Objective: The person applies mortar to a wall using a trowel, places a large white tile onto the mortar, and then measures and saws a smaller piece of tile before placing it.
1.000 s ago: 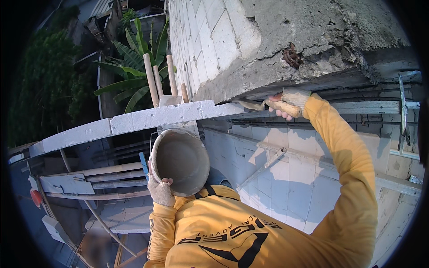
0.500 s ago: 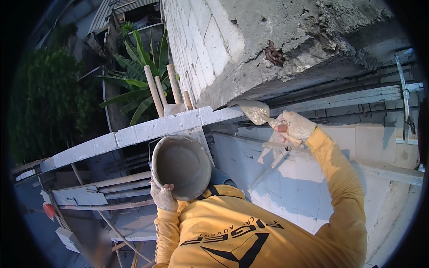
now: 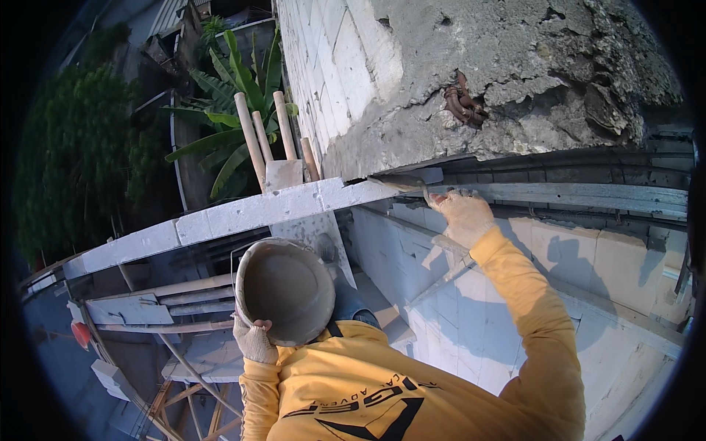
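My left hand (image 3: 254, 339), in a pale knit glove with bare fingertips, grips the side of a mortar-smeared bucket (image 3: 326, 287). Grey wet mix (image 3: 283, 290) lies inside it. Further right, my gloved right hand (image 3: 468, 217) is closed round a trowel, its handle mostly hidden by the fingers. The trowel's blade (image 3: 401, 182) sits almost edge-on over the end of a row of white blocks (image 3: 250, 217), just below a rough concrete overhang (image 3: 434, 136). Whether mortar remains on the blade I cannot tell.
Rusty bent rebar (image 3: 465, 106) sticks out of the concrete. A metal channel (image 3: 588, 195) runs rightward under it. Bamboo poles (image 3: 251, 140) rise beyond the blocks. Timber scaffolding (image 3: 195, 371) stands at lower left, and a pale block wall (image 3: 471, 316) drops away at right.
My right hand has carried the trowel left and up, from beside the block row into the gap under the concrete; its blade has turned edge-on. The bucket has shifted slightly left and down.
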A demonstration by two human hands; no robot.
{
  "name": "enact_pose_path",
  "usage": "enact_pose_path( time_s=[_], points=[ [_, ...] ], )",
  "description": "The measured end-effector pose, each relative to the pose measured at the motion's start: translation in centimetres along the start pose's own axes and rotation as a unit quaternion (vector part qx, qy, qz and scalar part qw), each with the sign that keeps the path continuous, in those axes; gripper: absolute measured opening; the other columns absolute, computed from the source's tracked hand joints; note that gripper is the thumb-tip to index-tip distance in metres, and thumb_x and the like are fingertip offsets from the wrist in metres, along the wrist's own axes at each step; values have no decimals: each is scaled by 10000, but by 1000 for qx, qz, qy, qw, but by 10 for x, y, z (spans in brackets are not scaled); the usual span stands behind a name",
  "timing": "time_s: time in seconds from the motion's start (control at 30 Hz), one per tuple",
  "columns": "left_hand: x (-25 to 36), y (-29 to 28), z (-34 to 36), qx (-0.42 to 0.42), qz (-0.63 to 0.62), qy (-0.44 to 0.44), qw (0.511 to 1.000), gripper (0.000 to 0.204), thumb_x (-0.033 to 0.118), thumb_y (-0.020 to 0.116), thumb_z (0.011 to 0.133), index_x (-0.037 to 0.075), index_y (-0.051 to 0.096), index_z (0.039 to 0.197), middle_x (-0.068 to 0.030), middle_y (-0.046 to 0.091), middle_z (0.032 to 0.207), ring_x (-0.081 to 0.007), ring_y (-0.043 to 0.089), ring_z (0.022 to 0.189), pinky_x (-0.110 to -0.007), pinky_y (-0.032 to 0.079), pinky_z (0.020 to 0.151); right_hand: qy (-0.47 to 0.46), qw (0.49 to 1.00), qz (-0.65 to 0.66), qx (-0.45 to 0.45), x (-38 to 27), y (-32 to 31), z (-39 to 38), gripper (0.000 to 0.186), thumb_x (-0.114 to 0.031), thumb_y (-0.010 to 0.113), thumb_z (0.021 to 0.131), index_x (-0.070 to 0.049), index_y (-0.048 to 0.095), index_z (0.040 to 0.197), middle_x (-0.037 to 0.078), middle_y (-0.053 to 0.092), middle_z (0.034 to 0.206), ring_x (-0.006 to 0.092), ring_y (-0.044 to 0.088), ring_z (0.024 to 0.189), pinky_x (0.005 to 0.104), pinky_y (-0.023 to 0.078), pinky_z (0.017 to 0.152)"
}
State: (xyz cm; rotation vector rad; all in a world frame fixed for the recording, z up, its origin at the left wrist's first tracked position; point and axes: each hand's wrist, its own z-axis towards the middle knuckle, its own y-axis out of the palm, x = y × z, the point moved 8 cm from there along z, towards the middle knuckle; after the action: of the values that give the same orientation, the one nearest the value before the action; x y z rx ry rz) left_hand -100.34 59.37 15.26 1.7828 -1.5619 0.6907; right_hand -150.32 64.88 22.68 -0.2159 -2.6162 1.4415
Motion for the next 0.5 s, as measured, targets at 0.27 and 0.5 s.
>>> enact_pose_path(
  time_s=[0.27,0.5],
  points=[
    [-8,0,5,-15,-32,11,999,548,-18,594,802,16,547,1347,-50,663,1138,-150,655,909,-269,574,802,8,999,-43,-27,-12,6,5,695,-348,774,831,-146,543,1454,132,653,1204,310,642,1078,435,523,915],
    [-4,14,10,-7,-6,-9,1000,600,-54,546,758,14,553,1354,-66,660,1175,-176,665,957,-289,575,824,27,998,-56,10,3,8,-35,669,-374,735,858,-186,535,1468,129,638,1255,298,617,1144,456,504,953]
  ],
)
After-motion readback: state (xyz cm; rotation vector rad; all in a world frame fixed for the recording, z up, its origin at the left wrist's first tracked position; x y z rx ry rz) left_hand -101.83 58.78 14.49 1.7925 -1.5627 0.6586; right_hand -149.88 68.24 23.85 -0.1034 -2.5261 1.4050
